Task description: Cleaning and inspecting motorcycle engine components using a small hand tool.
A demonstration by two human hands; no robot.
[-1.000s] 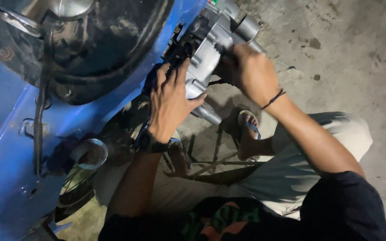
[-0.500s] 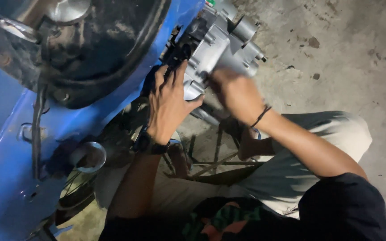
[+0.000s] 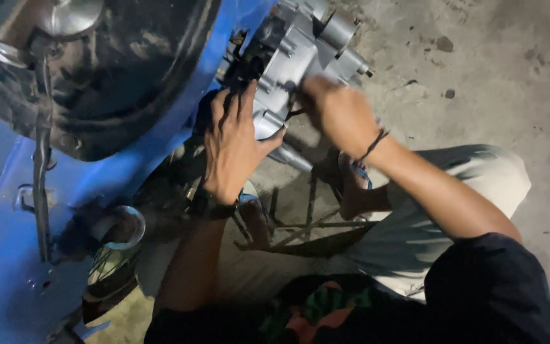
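A blue vehicle body (image 3: 7, 267) with a dark, grimy wheel arch (image 3: 128, 83) fills the view from nine to twelve o'clock, and bare concrete floor (image 3: 498, 83) is seen from one to three o'clock. The person's pale trousers (image 3: 453, 191) and dark sleeve (image 3: 498, 286) take up the four to six o'clock area, with a sandalled foot (image 3: 358, 188) near the centre. A grey metal engine casing (image 3: 300, 51) is mounted at twelve o'clock, just beside the blue body. The left hand (image 3: 233, 143), a dark watch (image 3: 214, 207) at its wrist, is laid flat against the lower edge of the casing, fingers spread and the thumb hooked under a corner. The right hand (image 3: 338, 111), a cord bracelet (image 3: 372, 148) on the wrist, is blurred at the casing's four o'clock side; whether it is closed on anything cannot be told. As a judgement, the work is best done with the casing steadied firmly by the left palm, so that it is not twisted on its mounts, while small, controlled turns are made by the right hand.
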